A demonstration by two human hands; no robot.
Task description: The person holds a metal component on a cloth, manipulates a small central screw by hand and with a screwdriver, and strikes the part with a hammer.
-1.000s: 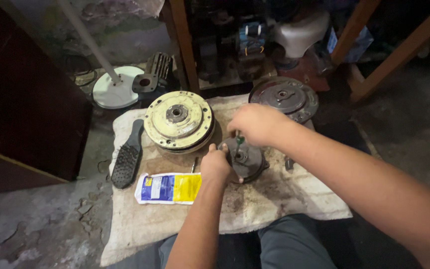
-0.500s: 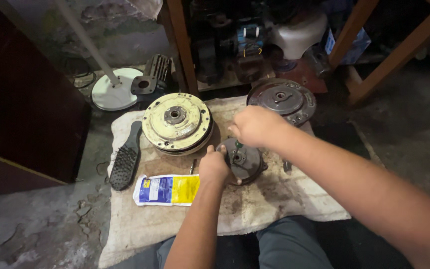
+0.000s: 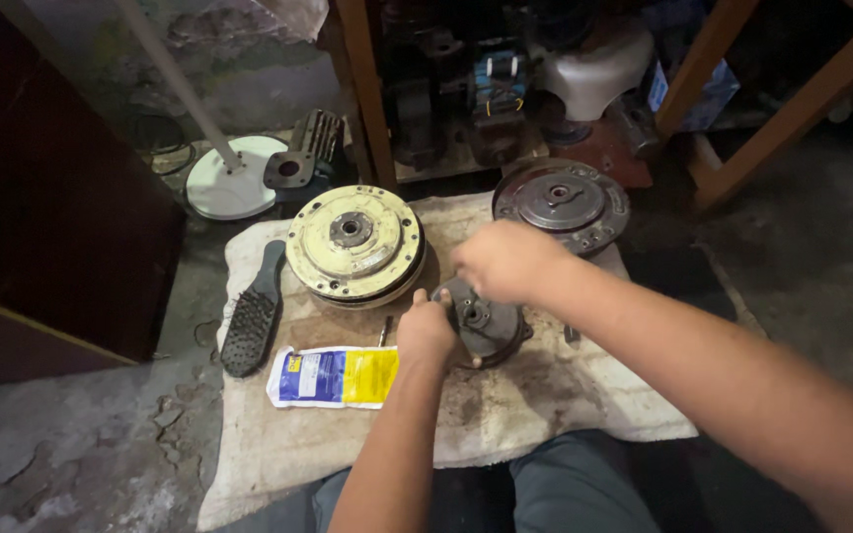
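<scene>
The small dark round metal hub (image 3: 486,324) lies flat on the stained cloth (image 3: 545,405) on the floor, its bore pointing up; the left hand (image 3: 426,331) is closed on its rim at 9 o'clock, and the right hand (image 3: 505,259) hangs over its 12 o'clock edge, fingers curled down, though whether they pinch anything I cannot tell. The cream pulley disc (image 3: 352,244) crowds it at 10 o'clock and the dark grey clutch plate (image 3: 561,204) sits at 1 o'clock, while the cloth is open toward 4 o'clock.

Bare arms, grey trousers
No sleeves, rings or watch on the left hand (image 3: 426,334) or right hand (image 3: 505,261) — grey trousers (image 3: 584,489) near, low down.
</scene>
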